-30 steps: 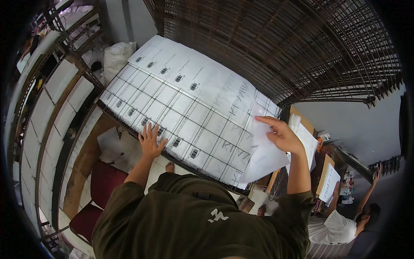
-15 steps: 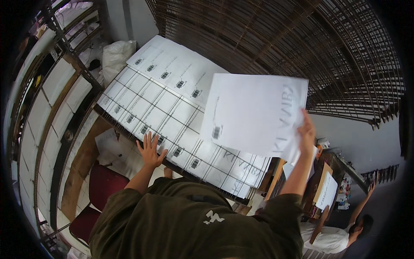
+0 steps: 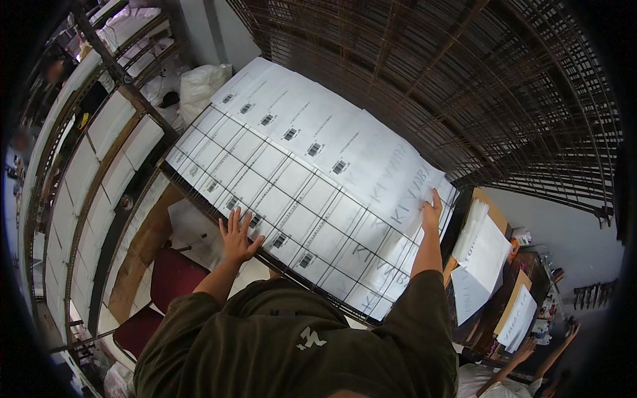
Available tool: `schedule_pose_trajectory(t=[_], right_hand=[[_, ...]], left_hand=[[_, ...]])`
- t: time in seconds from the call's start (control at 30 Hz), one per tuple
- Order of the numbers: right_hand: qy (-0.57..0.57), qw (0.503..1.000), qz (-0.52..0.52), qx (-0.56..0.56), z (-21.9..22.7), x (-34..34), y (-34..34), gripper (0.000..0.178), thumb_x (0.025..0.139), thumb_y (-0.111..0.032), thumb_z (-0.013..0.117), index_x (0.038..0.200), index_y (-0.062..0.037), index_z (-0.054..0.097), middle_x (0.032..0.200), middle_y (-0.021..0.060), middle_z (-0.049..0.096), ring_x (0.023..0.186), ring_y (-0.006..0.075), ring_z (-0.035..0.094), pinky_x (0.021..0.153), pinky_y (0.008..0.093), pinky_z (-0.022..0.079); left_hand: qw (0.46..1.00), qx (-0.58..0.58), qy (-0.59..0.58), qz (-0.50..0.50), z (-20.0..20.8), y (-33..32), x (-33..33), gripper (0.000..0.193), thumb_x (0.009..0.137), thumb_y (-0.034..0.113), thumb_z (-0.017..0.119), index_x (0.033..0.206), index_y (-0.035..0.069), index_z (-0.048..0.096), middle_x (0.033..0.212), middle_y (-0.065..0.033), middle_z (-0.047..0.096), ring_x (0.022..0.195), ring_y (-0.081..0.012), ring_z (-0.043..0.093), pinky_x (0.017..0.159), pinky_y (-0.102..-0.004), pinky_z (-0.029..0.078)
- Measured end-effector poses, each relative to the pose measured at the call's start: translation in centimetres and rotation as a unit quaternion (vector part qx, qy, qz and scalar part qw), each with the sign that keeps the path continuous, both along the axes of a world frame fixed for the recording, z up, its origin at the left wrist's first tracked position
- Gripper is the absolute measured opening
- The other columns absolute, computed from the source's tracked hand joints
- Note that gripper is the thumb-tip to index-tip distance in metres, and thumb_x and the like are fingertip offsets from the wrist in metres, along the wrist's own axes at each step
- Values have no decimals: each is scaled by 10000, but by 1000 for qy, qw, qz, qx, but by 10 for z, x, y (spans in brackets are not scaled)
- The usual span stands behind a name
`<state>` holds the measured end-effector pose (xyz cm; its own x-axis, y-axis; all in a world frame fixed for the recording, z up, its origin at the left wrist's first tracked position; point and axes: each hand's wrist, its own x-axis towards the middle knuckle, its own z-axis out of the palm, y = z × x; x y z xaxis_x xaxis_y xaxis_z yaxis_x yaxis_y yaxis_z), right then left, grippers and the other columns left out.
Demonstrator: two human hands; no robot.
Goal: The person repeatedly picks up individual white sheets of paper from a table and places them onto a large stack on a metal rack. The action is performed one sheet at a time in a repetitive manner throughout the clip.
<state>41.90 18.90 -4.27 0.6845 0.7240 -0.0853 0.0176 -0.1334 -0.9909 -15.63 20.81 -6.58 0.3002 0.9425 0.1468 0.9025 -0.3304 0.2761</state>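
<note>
Now, at near side, left hand (image 3: pixel 240 242) is at near edge of wire rack (image 3: pixel 199 199), fingers spread, right of maroon chair (image 3: pixel 174 277). Right hand (image 3: pixel 431 211) is at near right corner of rightmost white sheet (image 3: pixel 391 166); cannot tell if fingers pinch it. Sheet lies at right end of row of white sheets (image 3: pixel 292 113), on far half of rack. Farther, dark wire racks (image 3: pixel 411 86).

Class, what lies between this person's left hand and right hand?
In the head view, a dark wire rack with white printed sheets showing beneath it.
</note>
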Motion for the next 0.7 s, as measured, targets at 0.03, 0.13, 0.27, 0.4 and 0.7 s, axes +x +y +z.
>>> schedule_pose_trajectory(t=[0.03,0.13,0.27,0.4,0.7], right_hand=[[6,1000,3,0,7,1,1,669,667,107,456,1323,-7,395,1376,164,359,1185,234,421,884,273,385],[-10,1000,2,0,1,9,4,668,667,112,453,1321,-15,402,1372,165,362,1186,230,418,896,278,384],[-43,999,-6,-12,0,10,10,658,672,104,468,1317,-20,412,1344,173,390,1124,217,467,848,275,419],[-22,999,-16,-27,-16,22,15,635,689,84,485,1312,-21,420,1278,163,458,964,187,543,751,253,450],[-241,963,-110,-45,-49,38,6,598,719,56,554,1296,-36,429,1219,159,482,983,221,528,790,292,436]], left_hand=[[1000,-2,-1,2,0,0,2,732,762,567,527,1346,152,375,1446,-142,215,1345,-326,167,1042,-593,24],[1000,2,-8,4,-2,1,4,731,759,572,529,1339,151,385,1444,-142,217,1345,-326,166,1040,-596,28],[1000,1,-6,8,0,0,6,734,753,583,527,1333,154,392,1435,-144,234,1341,-327,175,1039,-598,33],[1000,3,-8,8,1,-1,5,736,752,592,520,1332,156,395,1419,-149,258,1332,-334,192,1036,-603,34],[1000,12,-11,-10,2,1,8,717,755,550,544,1330,149,397,1383,-179,297,1311,-351,229,1028,-605,47]])
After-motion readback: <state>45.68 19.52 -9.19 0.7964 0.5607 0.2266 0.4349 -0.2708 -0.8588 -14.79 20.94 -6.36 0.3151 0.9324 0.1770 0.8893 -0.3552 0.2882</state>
